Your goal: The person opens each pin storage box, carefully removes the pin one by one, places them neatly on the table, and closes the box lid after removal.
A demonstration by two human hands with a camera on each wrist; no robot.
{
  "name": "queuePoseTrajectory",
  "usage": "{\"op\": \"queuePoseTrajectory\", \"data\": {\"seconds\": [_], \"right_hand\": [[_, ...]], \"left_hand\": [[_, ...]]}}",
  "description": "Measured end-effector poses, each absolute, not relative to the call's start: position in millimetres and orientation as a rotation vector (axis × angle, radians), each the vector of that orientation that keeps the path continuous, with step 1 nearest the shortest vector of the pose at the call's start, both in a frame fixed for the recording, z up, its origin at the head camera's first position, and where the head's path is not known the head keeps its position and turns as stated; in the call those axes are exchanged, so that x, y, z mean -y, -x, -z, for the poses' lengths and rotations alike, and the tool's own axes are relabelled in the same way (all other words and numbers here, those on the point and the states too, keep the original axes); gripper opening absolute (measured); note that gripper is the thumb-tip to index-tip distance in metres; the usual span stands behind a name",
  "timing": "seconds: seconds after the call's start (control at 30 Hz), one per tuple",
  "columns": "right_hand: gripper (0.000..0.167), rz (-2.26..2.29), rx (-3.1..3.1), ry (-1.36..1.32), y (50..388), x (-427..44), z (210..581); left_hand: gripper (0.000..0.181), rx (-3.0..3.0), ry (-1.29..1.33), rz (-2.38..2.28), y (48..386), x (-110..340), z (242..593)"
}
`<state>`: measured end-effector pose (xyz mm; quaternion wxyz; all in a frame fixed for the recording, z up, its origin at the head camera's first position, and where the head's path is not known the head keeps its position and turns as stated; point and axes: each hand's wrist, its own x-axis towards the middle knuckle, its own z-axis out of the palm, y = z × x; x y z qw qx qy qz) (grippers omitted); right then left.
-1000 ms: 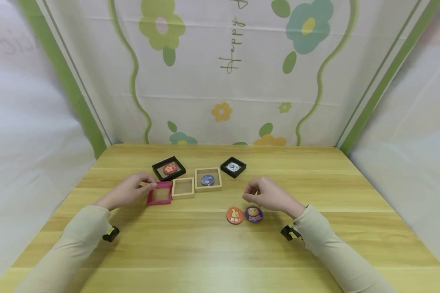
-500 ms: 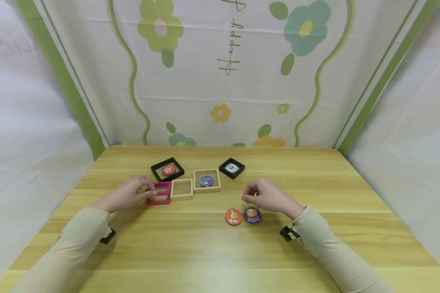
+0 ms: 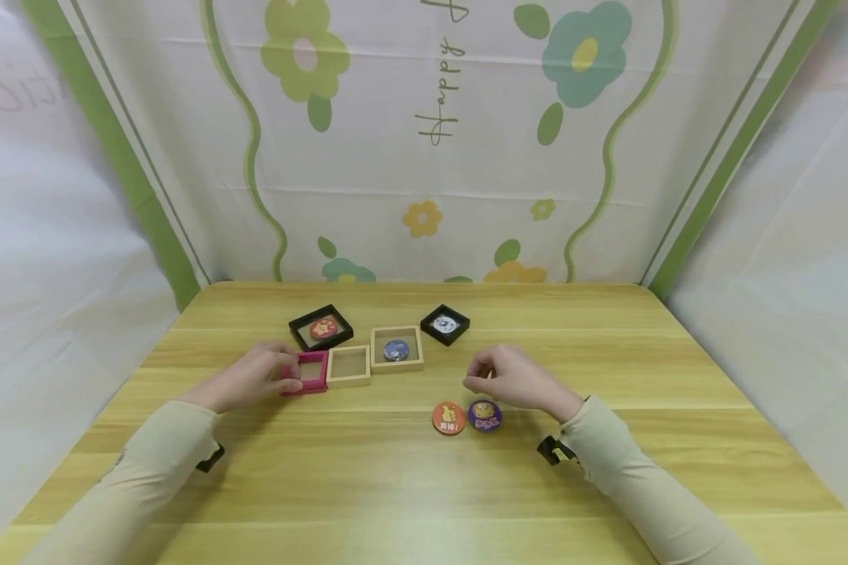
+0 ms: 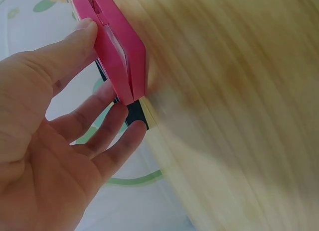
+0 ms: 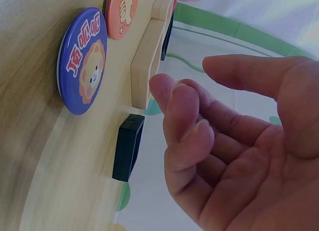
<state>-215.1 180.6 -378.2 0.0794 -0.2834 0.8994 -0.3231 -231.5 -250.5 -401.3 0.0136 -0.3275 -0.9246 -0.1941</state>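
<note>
My left hand (image 3: 254, 377) holds a pink square frame (image 3: 314, 374) by its left side. In the left wrist view the thumb presses on the frame's face, fingers at its edge, and its two halves stand slightly apart along one side. A small wooden frame (image 3: 349, 366) stands right beside it. My right hand (image 3: 519, 377) hovers with loosely curled fingers and nothing in them. Just below that hand lie a purple round badge (image 3: 484, 416) with a lion on it and an orange round badge (image 3: 448, 418) with a thumbs-up.
A larger wooden frame (image 3: 396, 335) has a blue badge (image 3: 396, 351) in it. Behind are a black frame (image 3: 341, 340) with a red badge (image 3: 323, 328) and a black frame (image 3: 456, 335) with a white badge (image 3: 444, 322). A patterned cloth (image 3: 367, 157) hangs at the table's back.
My left hand has shifted slightly along the pink frame's left side, toward me. A raised pink part seen crossing the frame's opening half a second ago now lies down. The right hand keeps its place.
</note>
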Motion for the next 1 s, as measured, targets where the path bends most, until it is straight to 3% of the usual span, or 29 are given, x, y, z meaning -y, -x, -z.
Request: {"op": "queuePoseTrajectory", "data": {"seconds": [1.0], "right_hand": [[0.015, 0.971, -2.688, 0.855, 216.6, -179.8, 381.8]], "left_hand": [[0.017, 3.004, 0.874, 0.627, 234.0, 246.0, 396.9]]}}
